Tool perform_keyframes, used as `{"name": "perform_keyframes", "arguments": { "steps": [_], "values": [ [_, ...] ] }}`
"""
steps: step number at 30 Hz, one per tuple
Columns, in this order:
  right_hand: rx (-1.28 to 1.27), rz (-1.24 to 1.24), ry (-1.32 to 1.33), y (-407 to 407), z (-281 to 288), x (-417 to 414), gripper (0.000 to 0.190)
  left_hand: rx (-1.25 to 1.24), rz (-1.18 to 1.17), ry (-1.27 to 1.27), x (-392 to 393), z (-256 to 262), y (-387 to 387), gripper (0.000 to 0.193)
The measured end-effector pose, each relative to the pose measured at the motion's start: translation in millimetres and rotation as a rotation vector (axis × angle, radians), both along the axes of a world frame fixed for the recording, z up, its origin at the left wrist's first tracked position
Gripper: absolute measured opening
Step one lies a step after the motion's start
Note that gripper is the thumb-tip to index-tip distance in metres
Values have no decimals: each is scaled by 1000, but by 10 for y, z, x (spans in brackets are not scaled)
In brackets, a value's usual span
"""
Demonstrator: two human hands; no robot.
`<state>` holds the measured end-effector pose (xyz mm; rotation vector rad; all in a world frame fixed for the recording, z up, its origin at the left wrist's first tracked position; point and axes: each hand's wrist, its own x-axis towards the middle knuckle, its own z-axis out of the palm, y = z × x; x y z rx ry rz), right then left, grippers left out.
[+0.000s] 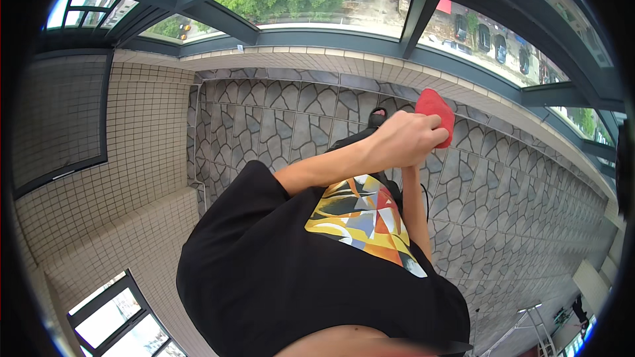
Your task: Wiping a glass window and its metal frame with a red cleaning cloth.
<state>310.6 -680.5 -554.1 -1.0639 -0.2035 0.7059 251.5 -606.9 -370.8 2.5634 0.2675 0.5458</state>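
Observation:
My left hand [414, 136] reaches across in front of my body, fingers curled on a folded piece of red cloth [436, 104]. The cloth sticks out beyond the knuckles, above the floor near the low wall. My right forearm [415, 203] rises from below and meets the underside of the left hand. The right hand itself is hidden behind the left, so its grip on the cloth does not show.
Stone-patterned tiles [317, 104] cover the floor. A low tiled wall [347, 59] with dark-framed windows [317, 37] curves ahead. My sandalled foot [378, 116] points towards it. A tiled wall [149, 124] stands left; a metal ladder-like frame [538, 322] stands at lower right.

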Motion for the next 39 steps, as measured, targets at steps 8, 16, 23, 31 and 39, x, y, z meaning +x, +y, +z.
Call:
{"name": "perform_keyframes", "arguments": {
  "steps": [8, 16, 23, 31, 39],
  "values": [
    [-18, -62, -53, 479, -106, -561, 34, 163, -13, -181, -1320, 370, 137, 43],
    [67, -36, -80, 1089, -129, -1315, 35, 237, -38, -227, -2190, 320, 607, 44],
    [86, -82, -101, 1564, -308, -1819, 35, 196, -90, -240, -2806, 111, 1289, 43],
    [84, -48, -95, 1613, -522, -1996, 36, 115, -259, -251, -2792, -13, 1694, 42],
    [150, -109, -106, 1936, -1334, -1651, 37, 94, -276, -232, -2504, -739, 2080, 41]
  ]
}}
